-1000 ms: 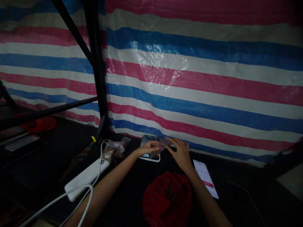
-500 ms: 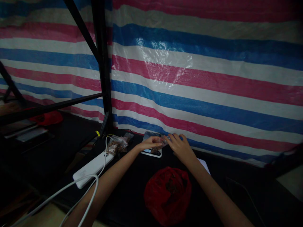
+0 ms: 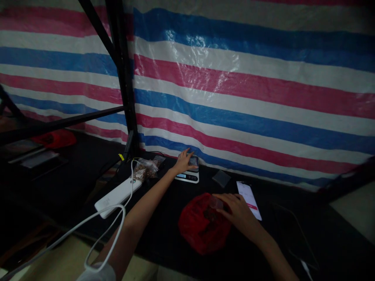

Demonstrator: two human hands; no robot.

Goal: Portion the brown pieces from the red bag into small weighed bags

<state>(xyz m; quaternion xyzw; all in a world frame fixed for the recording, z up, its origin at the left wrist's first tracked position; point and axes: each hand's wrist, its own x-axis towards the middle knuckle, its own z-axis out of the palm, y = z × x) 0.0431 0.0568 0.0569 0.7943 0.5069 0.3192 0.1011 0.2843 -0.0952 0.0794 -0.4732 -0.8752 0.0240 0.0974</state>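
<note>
My left hand (image 3: 183, 162) reaches over the dark platform of a white kitchen scale (image 3: 187, 177), its fingers spread. Whether it touches anything on the platform is hard to make out. The scale's small display is lit. At the mouth of a red plastic bag (image 3: 196, 230), my right hand (image 3: 236, 208) is closed on a small clear plastic cup (image 3: 216, 203), its exact shape blurred in the dim light. Dark brown bits show inside the red bag, just below the cup. Clear bags with brown contents (image 3: 145, 168) lie left of the scale.
A white power bank (image 3: 117, 197) with a white cable crosses near my left forearm. Right of the scale lie a flat greyish translucent square (image 3: 222, 178) and a lit phone (image 3: 249, 200). A black metal frame (image 3: 124, 78) stands before the striped sheet. Another red bag (image 3: 55, 138) sits far left.
My right hand has come back from the scale to the red bag. My left hand has let go of the small clear bag and spread its fingers over the scale.
</note>
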